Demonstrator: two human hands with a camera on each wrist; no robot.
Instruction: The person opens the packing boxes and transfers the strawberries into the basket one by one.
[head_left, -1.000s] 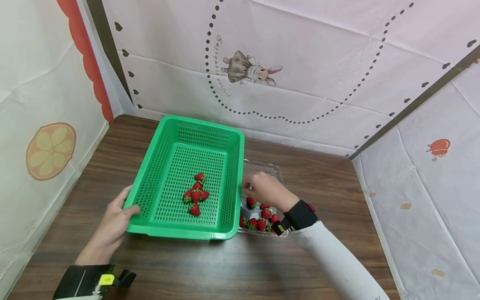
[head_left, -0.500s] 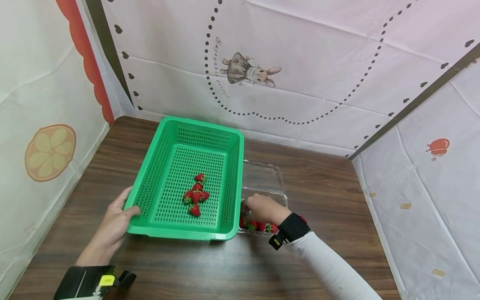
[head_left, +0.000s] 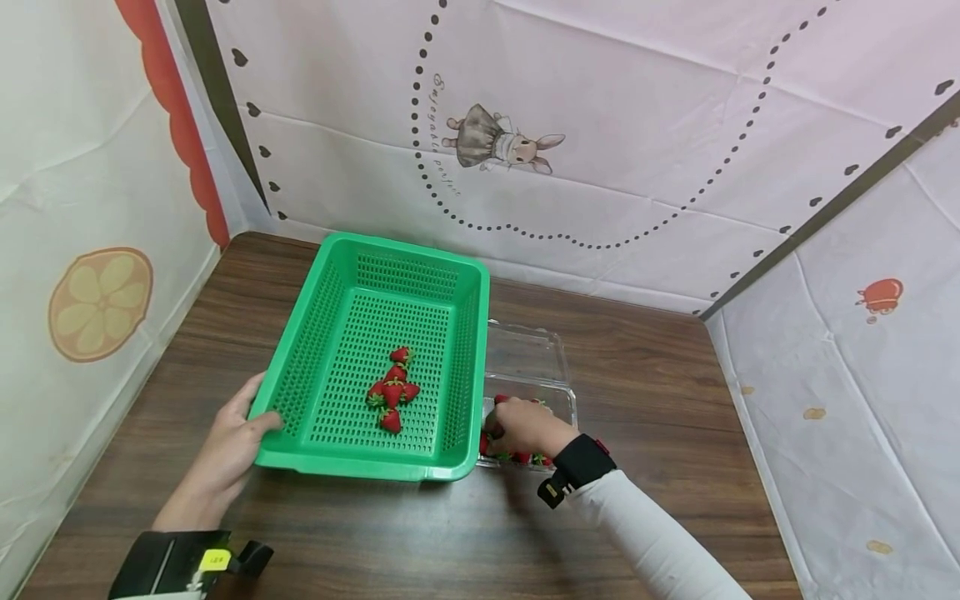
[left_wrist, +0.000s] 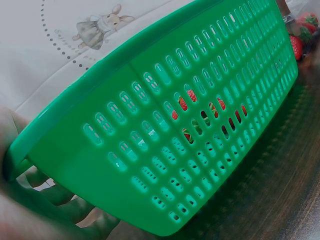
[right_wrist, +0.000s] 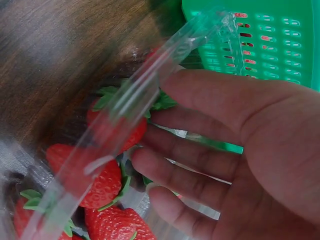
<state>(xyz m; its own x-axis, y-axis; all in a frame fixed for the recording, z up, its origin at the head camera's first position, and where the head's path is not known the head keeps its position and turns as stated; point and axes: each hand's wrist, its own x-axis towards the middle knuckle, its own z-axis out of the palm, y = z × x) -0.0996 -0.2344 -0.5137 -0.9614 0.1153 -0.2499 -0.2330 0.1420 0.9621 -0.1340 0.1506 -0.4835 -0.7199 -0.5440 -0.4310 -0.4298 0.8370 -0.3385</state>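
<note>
My left hand [head_left: 228, 442] grips the left rim of a green plastic basket [head_left: 300, 458], thumb over the rim and fingers beneath it, as the left wrist view shows. Several strawberries [head_left: 392, 392] lie on the basket's perforated floor. My right hand [head_left: 528, 425] reaches down into a clear plastic box [head_left: 573, 404] beside the basket. In the right wrist view, its thumb and forefinger are at a leafy strawberry [right_wrist: 162, 101], partly covered by the box's clear edge. Whether they pinch it is hidden. More strawberries [right_wrist: 102, 185] lie near the other fingertips.
The clear box's lid [head_left: 525, 350] lies folded back behind it. Basket and box stand close together on a dark wooden table [head_left: 645, 383]. Printed white cloth walls [head_left: 615, 125] enclose the back and both sides.
My right hand has come down and toward me into the clear box, and lately shifted slightly left toward its near corner. The left hand and the basket stay where they were.
</note>
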